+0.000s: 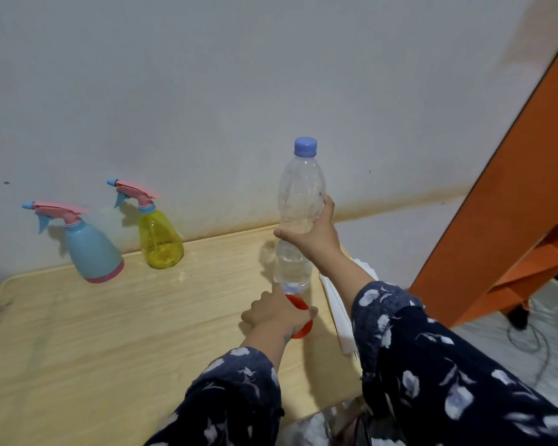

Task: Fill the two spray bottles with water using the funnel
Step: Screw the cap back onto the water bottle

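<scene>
— Reaching nearest us, the left hand [276, 312] closes round the orange funnel [300, 320] on the table [110, 333].
— And the right hand [314, 231]?
— Clamped on the capped water bottle [298, 220]. Unscrew both spray bottles first: blue [91, 249], yellow [160, 238], standing by the wall.

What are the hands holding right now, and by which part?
The right hand grips the clear water bottle around its middle. The left hand holds the orange funnel on the table, at its rim.
</scene>
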